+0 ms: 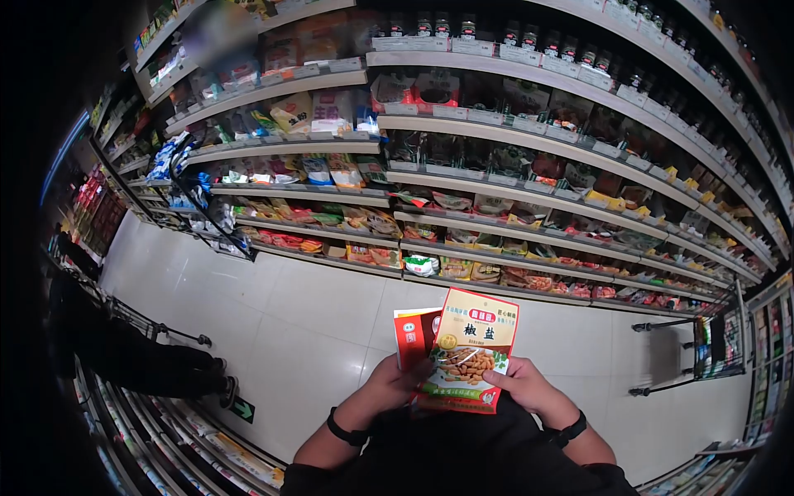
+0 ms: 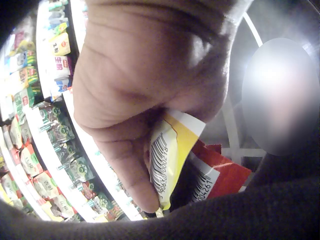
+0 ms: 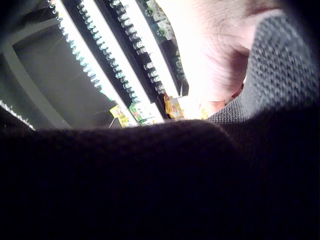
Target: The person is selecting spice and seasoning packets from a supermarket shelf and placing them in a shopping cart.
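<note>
My right hand [image 1: 531,387] grips the right edge of a seasoning packet [image 1: 473,347], thumb on its front. The packet faces up, printed with Chinese characters and a picture of brown fried food. My left hand [image 1: 394,385] holds a red packet [image 1: 410,341] at the left, partly hidden behind the seasoning packet. In the left wrist view, a yellow-and-white packet edge [image 2: 174,152] with a barcode lies against my left fingers, and the red packet [image 2: 229,176] shows beside it. The right wrist view shows part of my right hand [image 3: 212,55]; a dark sleeve covers its fingers.
Long shelves [image 1: 513,132] with bagged goods and small jars stand ahead. A shopping cart [image 1: 703,347] is at the right; another cart [image 1: 207,207] is at the left by the shelves. A person in dark trousers [image 1: 141,347] stands at the left on the tiled floor [image 1: 314,306].
</note>
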`<state>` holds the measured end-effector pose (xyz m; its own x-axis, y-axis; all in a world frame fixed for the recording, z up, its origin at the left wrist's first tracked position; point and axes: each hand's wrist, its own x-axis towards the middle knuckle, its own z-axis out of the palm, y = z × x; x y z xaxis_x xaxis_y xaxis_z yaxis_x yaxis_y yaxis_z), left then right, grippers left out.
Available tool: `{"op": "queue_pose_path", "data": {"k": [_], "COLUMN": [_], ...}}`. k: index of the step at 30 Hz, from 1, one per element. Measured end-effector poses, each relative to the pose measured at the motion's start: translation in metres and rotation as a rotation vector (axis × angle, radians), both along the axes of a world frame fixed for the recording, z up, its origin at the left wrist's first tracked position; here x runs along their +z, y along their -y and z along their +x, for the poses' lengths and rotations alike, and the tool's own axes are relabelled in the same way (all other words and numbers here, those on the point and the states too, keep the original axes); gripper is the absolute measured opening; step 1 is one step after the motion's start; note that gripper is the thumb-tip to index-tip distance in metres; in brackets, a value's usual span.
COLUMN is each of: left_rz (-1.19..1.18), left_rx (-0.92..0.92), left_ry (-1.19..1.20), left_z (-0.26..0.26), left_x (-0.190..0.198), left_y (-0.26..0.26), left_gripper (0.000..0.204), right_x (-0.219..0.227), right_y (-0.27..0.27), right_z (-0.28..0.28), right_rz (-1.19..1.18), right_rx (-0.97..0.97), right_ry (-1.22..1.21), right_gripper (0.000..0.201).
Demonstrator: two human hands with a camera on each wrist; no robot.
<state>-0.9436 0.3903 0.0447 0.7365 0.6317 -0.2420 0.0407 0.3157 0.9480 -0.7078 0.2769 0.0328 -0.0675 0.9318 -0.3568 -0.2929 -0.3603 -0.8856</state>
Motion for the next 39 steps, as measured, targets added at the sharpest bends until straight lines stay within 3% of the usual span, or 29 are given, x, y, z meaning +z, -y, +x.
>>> {"op": "queue_pose_path", "data": {"k": [6,9,10,15,21,23,25,29,32,39], "left_rz": [0.024,0.041,0.054,0.091,0.142,0.12,0.026,-0.014,-0.022,0.007], "left_rx": [-0.019,-0.031,-0.037,-0.019,-0.032,-0.012,0.015,0.029,0.031,0.017], "left_ry": [0.038,0.0,-0.02,-0.058,0.0,-0.01,0.039,0.012,-0.004,0.0], "left_z": [0.001,-0.001,-0.002,-0.002,-0.002,-0.004,0.001,0.005,0.008,0.003], "left_x": [-0.002,-0.007,-0.008,0.0,-0.004,-0.019,-0.013,0.005,0.013,0.016], "left_y": [-0.001,-0.003,-0.003,-0.001,-0.001,-0.002,-0.002,0.004,0.009,0.007], "left_gripper": [0.031,0.032,0.032,0.029,0.035,0.034,0.036,0.036,0.036,0.036], "right_x": [0.004,-0.019,-0.015,0.082,0.187,0.202,0.215,0.237,0.228,0.23], "right_y": [0.0,0.002,0.003,-0.005,-0.004,-0.005,-0.002,-0.005,-0.008,-0.013], "right_z": [-0.004,0.016,0.025,0.05,0.03,0.018,0.012,-0.026,-0.061,-0.058], "right_rz": [0.007,0.015,0.066,0.415,0.892,1.093,1.245,1.668,1.736,1.884], "right_rx": [-0.04,0.054,-0.008,-0.279,-0.088,-0.029,0.227,0.039,-0.267,-0.372], "right_ry": [-0.042,0.272,0.319,0.596,1.075,1.04,1.104,1.133,0.983,1.05], "right_gripper": [0.027,0.024,0.023,0.023,0.039,0.047,0.047,0.031,0.028,0.033]}}
